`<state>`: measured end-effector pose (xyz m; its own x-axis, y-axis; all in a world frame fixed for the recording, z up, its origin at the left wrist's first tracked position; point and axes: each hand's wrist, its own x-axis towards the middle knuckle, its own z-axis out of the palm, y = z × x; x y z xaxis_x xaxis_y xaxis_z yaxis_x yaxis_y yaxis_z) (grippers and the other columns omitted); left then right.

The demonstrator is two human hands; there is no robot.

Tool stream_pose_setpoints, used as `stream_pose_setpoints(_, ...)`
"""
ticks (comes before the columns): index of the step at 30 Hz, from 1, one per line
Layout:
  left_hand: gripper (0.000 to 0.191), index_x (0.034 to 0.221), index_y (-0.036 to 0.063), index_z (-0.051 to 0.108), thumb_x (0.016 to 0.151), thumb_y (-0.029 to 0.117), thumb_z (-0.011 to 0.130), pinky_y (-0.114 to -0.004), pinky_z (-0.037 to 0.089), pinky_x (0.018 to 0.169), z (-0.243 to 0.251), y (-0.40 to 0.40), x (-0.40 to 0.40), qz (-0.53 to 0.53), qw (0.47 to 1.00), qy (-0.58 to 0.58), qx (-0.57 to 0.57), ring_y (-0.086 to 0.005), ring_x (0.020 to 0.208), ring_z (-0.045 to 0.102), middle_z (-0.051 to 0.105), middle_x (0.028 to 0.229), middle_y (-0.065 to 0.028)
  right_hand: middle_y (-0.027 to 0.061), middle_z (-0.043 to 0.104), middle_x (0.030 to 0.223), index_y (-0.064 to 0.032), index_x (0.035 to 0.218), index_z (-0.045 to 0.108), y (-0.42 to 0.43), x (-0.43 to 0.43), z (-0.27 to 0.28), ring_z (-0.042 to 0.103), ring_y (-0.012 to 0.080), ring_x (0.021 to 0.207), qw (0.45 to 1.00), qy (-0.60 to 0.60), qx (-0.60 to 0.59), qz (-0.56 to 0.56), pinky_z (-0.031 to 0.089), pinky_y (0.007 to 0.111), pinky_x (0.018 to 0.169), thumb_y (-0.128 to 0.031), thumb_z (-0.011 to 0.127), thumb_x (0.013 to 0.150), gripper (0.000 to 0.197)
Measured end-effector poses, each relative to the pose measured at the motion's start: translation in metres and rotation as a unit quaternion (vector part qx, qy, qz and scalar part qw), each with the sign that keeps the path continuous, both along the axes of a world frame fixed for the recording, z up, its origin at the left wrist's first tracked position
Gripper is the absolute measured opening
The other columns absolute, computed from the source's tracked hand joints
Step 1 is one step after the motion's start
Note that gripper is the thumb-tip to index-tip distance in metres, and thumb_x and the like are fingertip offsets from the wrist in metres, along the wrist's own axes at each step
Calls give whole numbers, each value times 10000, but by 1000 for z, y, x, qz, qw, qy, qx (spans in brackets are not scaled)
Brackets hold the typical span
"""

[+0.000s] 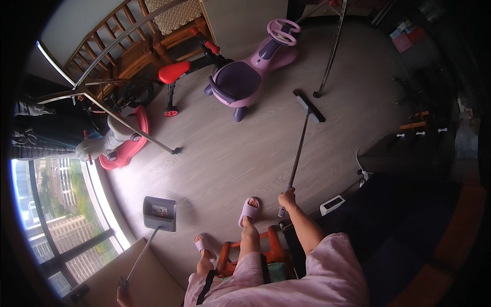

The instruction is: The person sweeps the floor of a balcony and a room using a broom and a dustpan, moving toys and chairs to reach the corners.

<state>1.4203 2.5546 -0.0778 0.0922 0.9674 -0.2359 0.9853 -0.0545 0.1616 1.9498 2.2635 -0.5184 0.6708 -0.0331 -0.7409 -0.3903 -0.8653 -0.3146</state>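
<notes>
My right hand (287, 198) is closed around the upper end of a broom's handle. The broom (309, 108) reaches away over the wood-look floor (230, 153), its dark bristle head near the foot of a metal pole. At the lower left my left hand (124, 295) grips the handle end of a long-handled dustpan. The grey dustpan (159, 215) hangs or rests left of my feet, its open side facing away from me; whether it touches the floor I cannot tell. Broom head and dustpan are far apart.
Ahead stand a pink and purple ride-on car (238, 82), a child's bike with a red saddle (174, 72) and a wooden bench (134, 55). A rocking toy (126, 142) is by the window, beside a metal rack (126, 119). An orange-brown stool (274, 245) is near my legs.
</notes>
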Motion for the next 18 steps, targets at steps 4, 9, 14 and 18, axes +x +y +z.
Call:
stream_pose_setpoints(4, 242, 859, 32, 566, 665, 173, 598, -317, 433, 562, 7, -31, -42, 44, 987, 132, 76, -253, 634, 580, 590, 707, -123, 235, 524, 734, 11, 954, 252, 6, -46, 154, 560, 322, 519, 967, 184, -48, 168, 462, 376, 400, -100, 449, 729, 319)
stream_pose_setpoints(9, 256, 908, 50, 563, 698, 193, 592, -315, 440, 582, 9, -34, -6, 91, 992, 87, 27, -247, 692, 587, 591, 752, -128, 221, 537, 705, 53, 955, 308, -76, -120, 219, 554, 296, 474, 892, 42, -33, 448, 452, 353, 410, -146, 453, 717, 343)
stream_pose_setpoints(14, 257, 926, 54, 557, 702, 172, 594, -294, 434, 580, 22, -76, -20, 148, 985, 69, 52, -203, 669, 589, 584, 722, -136, 124, 508, 566, 50, 874, 380, 36, -34, 335, 503, 194, 390, 905, 285, 22, 315, 429, 307, 352, -123, 467, 686, 269)
stream_pose_setpoints(18, 253, 935, 48, 548, 701, 134, 594, -276, 427, 583, 26, -95, -5, 192, 979, 53, 40, -207, 669, 586, 575, 714, -145, 185, 530, 656, 40, 936, 364, 115, -19, 305, 526, 238, 421, 885, 174, 14, 432, 443, 336, 389, -118, 445, 699, 297)
